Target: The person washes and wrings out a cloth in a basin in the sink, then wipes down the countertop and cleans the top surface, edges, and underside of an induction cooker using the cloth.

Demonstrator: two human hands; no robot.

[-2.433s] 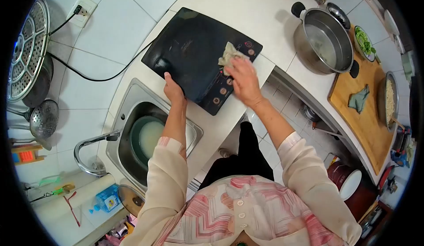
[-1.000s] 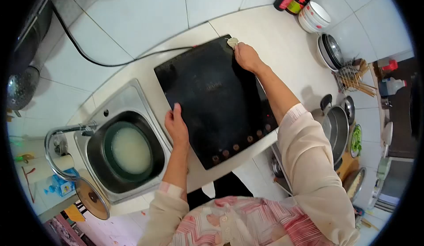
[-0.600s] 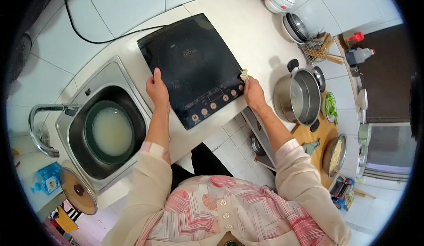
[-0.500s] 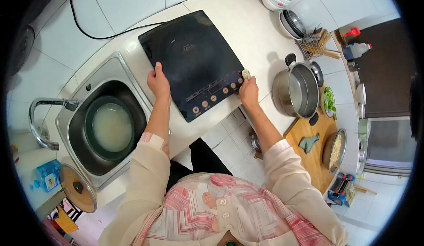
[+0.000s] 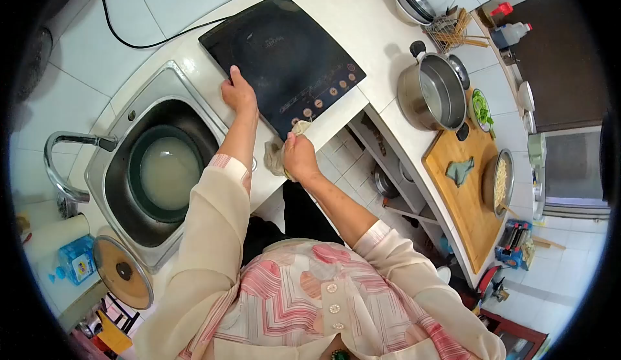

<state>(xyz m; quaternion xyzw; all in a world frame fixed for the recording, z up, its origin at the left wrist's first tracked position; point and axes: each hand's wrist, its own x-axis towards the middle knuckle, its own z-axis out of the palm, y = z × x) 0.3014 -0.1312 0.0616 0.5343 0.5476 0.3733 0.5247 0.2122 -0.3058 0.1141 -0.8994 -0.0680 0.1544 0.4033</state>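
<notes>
A black induction cooker [image 5: 291,56] lies across the pale counter, its row of round buttons along the edge nearest me. My left hand [image 5: 239,95] grips its left edge, thumb on top and the fingers mostly hidden. At the near left corner, my right hand [image 5: 302,158] is closed around a beige cloth [image 5: 275,159]. Part of the cloth sticks out above the thumb and touches the cooker's front edge by the buttons; the rest hangs to the left of the hand.
To my left is a steel sink [image 5: 110,185] with a green basin [image 5: 137,180] of cloudy water. A glass lid [image 5: 132,281] leans below it. On the right are a steel pot [image 5: 414,95], a cutting board [image 5: 446,166] with a green cloth [image 5: 460,172], and a bowl of noodles [image 5: 501,188].
My right hand with the cloth has moved left along the cooker's front edge, from the right corner to the left one. My left hand still holds the left edge. The view has shifted slightly.
</notes>
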